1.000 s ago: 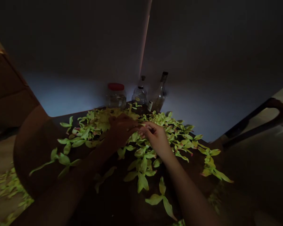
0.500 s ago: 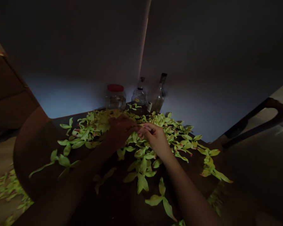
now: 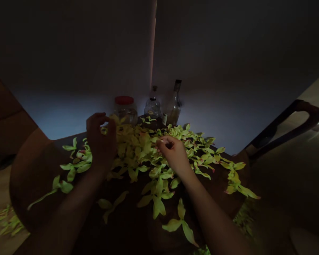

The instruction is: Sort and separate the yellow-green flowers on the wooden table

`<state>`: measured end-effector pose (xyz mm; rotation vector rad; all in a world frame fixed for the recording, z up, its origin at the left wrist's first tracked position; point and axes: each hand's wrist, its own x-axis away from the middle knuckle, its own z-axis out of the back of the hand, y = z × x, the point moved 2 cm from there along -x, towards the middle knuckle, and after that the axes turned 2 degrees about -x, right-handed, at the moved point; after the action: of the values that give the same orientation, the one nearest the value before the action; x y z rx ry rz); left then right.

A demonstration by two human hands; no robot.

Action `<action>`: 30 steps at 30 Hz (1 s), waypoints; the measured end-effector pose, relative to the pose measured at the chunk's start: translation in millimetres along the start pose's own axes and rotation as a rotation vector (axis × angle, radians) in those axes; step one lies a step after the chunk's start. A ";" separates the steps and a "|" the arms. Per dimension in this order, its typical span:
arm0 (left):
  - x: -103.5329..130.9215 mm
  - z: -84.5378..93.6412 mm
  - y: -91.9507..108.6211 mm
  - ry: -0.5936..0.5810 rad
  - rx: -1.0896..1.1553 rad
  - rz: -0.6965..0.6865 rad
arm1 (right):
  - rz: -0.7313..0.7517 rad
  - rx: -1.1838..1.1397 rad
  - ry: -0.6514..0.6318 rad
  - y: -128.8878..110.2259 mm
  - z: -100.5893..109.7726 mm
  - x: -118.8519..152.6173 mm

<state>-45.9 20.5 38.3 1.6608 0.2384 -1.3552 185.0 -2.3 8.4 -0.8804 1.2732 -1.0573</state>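
Leaves (image 3: pixel 158 206): pale green to yellow, some pink-tipped; densest from the table's (image 3: pixel 26 177) middle towards its far corner, thinning to strays near the left and right edges. More lie on the floor (image 3: pixel 0 191), beyond the left edge.

Left hand (image 3: pixel 99 143): yours, raised at the heap's left side, thumb and forefinger curved into a ring. Whether the tips meet, or hold anything, cannot be told in this light.

Right hand (image 3: pixel 174 152): yours, low over the heap's middle, thumb and forefinger drawn towards each other at the leaves. Whether they grip one cannot be told.

Glassware, far corner: red-lidded jar (image 3: pixel 126 115), round bottle (image 3: pixel 152 109), tall bottle (image 3: pixel 174 113); the left hand is nearer the jar than either bottle.

Handling, by judgement: fine fingertip work. Use the pads, lightly; thin leaves likely bruise or tear under a hard pinch. Take one leaf by its firmer joint, freeing it from neighbours before lifting. Hold your right wrist just above the heap, lest it drag leaves towards you. Swing your left hand wide of the jar, and slowly over the left edge, where light leaves could slide off. Dim light: confirm by feel that you have a single piece.
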 end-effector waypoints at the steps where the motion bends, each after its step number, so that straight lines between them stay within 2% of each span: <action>1: -1.1 1.4 1.5 0.014 -0.008 -0.022 | 0.009 -0.001 0.032 -0.5 1.6 -0.9; 3: 2.2 0.3 9.3 -0.022 0.014 -0.126 | 0.021 -0.045 0.036 -1.6 3.7 -2.2; 4: 6.5 -2.6 13.8 -0.086 0.033 -0.196 | 0.023 -0.081 -0.005 -2.5 4.3 -2.4; 5: 12.1 -6.7 17.4 -0.186 0.046 -0.261 | 0.027 -0.106 -0.064 -3.6 4.9 -2.1; 7: 25.9 -17.5 19.8 -0.462 0.031 -0.384 | 0.043 -0.060 -0.182 -5.9 8.2 -0.6; 9: 39.8 -27.2 14.9 -0.728 -0.006 -0.488 | 0.095 0.163 -0.259 -7.0 14.7 1.4; 10: 45.0 -30.5 11.0 -0.814 -0.012 -0.531 | 0.134 0.308 -0.281 -6.7 18.6 2.2; 12: 51.0 -34.3 3.3 -0.910 -0.010 -0.591 | 0.207 0.547 -0.338 -4.1 25.1 3.5; 14: 52.8 -35.6 -0.8 -0.962 -0.010 -0.605 | 0.249 0.658 -0.395 -0.2 28.5 3.6; 17: 53.0 -34.7 1.9 -0.994 -0.039 -0.583 | 0.276 0.666 -0.411 3.2 27.8 1.3; 22: 49.8 -30.7 15.5 -0.929 -0.080 -0.514 | 0.311 0.620 -0.246 6.0 29.0 -4.1; 25: 43.2 -28.0 21.0 -0.836 -0.040 -0.441 | 0.328 0.606 -0.142 10.3 33.8 -2.9; 27: 39.9 -26.5 23.2 -0.779 0.011 -0.402 | 0.355 0.604 -0.103 12.0 34.9 0.2; 30: 41.6 -28.0 24.7 -0.781 0.054 -0.363 | 0.419 0.614 -0.100 11.5 31.9 5.5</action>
<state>4.1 12.0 14.7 1.0412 0.0379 -2.1888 218.0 -5.8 -0.5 -0.1832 0.9102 -0.9652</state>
